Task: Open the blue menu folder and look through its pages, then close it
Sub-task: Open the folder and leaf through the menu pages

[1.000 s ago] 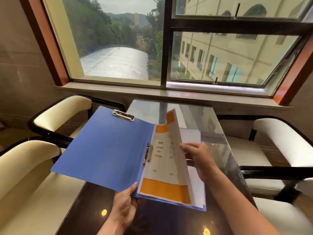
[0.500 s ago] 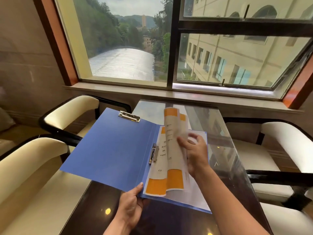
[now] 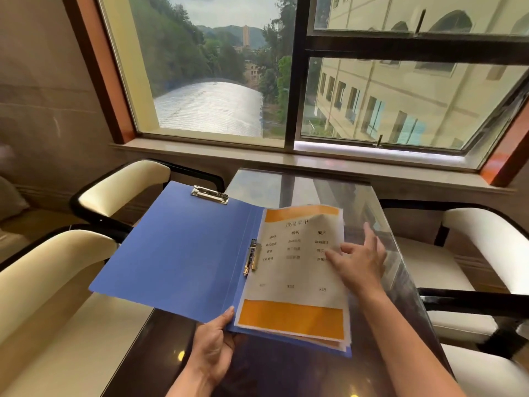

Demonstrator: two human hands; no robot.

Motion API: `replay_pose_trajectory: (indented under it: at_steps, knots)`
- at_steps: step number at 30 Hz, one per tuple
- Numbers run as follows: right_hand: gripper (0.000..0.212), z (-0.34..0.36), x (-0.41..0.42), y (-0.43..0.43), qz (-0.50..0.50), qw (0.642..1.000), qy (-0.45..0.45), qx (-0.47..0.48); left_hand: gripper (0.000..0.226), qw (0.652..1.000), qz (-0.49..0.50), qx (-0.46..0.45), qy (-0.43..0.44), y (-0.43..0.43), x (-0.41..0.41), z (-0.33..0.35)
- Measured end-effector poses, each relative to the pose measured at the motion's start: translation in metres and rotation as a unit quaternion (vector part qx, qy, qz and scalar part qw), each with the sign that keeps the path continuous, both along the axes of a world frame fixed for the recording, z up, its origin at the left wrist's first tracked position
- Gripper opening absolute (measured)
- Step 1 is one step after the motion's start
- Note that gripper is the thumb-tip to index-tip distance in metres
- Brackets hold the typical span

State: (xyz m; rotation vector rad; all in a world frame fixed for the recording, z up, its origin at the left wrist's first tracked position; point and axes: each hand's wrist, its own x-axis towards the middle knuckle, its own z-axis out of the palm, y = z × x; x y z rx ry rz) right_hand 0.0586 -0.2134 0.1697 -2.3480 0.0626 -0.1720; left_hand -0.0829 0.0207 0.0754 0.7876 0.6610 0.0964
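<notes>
Here, left hand (image 3: 213, 343) under open folder (image 3: 183, 253); right hand (image 3: 359, 260) flat (fingers spread).

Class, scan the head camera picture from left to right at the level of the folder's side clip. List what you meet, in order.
Cream chair back → blue cover → side clip → menu page → right hand → glass table edge → white chair.
</notes>
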Motion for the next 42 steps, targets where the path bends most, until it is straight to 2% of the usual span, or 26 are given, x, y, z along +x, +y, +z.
replay_pose_trajectory:
  at_steps: [1,2,3,4,5,7,10,11,12,13,14,17,19,22,24,28,31,32,37,42]
  knots:
    - [0.031,0.004,-0.002,0.000,-0.011,0.997,-0.038,-0.060,0.023,1.000,0.001,0.002,-0.003,-0.001,-0.001,0.000]
    - [0.028,0.009,-0.005,0.002,-0.005,0.997,-0.054,-0.063,0.023,1.000,0.000,0.001,-0.006,-0.002,-0.001,0.000]
    - [0.025,0.016,-0.011,0.005,0.015,0.999,-0.046,-0.010,0.024,1.000,-0.002,-0.001,-0.005,-0.003,-0.001,0.000]
    - [0.022,0.022,-0.014,0.009,0.038,0.994,-0.015,0.106,0.025,1.000,-0.004,-0.004,-0.002,-0.005,0.000,-0.001]
    - [0.020,0.030,-0.018,0.016,0.059,0.972,0.031,0.227,0.026,1.000,-0.004,-0.006,0.003,-0.007,0.001,-0.002]
    - [0.024,0.039,-0.025,0.028,0.090,0.913,0.109,0.383,0.024,1.000,-0.002,-0.012,0.006,-0.011,0.001,-0.002]
    - [0.055,0.040,-0.035,0.047,0.228,0.802,0.195,0.516,0.026,1.000,-0.005,-0.018,-0.009,-0.017,0.000,0.001]
    - [0.065,0.038,-0.038,0.055,0.272,0.775,0.205,0.533,0.028,1.000,-0.007,-0.025,-0.017,-0.019,-0.001,0.003]
    - [0.071,0.035,-0.041,0.064,0.298,0.764,0.207,0.534,0.029,0.999,-0.009,-0.034,-0.025,-0.022,-0.001,0.005]
    - [0.073,0.032,-0.045,0.073,0.310,0.765,0.207,0.525,0.030,0.999,-0.008,-0.043,-0.032,-0.025,-0.002,0.006]
    - [0.070,0.028,-0.050,0.083,0.312,0.781,0.199,0.503,0.031,0.998,-0.001,-0.053,-0.035,-0.028,-0.001,0.007]
    - [0.050,0.018,-0.064,0.107,0.332,0.856,0.115,0.380,0.028,0.996,0.025,-0.075,-0.034,-0.034,0.001,0.006]
    - [0.042,0.010,-0.066,0.118,0.358,0.885,0.077,0.287,0.026,0.996,0.026,-0.083,-0.031,-0.036,0.003,0.006]
    - [0.041,-0.004,-0.066,0.129,0.402,0.905,0.031,0.135,0.031,0.992,0.030,-0.099,-0.069,-0.039,0.004,0.011]
    - [0.042,-0.010,-0.065,0.134,0.409,0.909,0.021,0.082,0.040,0.986,0.028,-0.112,-0.118,-0.043,0.005,0.015]
    - [0.040,-0.015,-0.061,0.136,0.420,0.907,0.016,0.039,0.049,0.983,-0.006,-0.106,-0.147,-0.045,0.003,0.017]
    - [0.036,-0.011,-0.055,0.131,0.406,0.910,0.026,0.076,0.033,0.978,-0.037,-0.125,-0.162,-0.043,0.001,0.020]
    - [0.035,-0.010,-0.053,0.128,0.403,0.911,0.027,0.085,0.035,0.976,-0.045,-0.130,-0.168,-0.043,0.000,0.021]
    - [0.039,-0.008,-0.046,0.118,0.410,0.910,-0.022,0.050,0.059,0.971,-0.092,-0.103,-0.196,-0.042,0.000,0.025]
    - [0.040,-0.010,-0.041,0.114,0.406,0.911,-0.058,0.046,0.096,0.971,-0.097,-0.078,-0.206,-0.042,0.000,0.030]
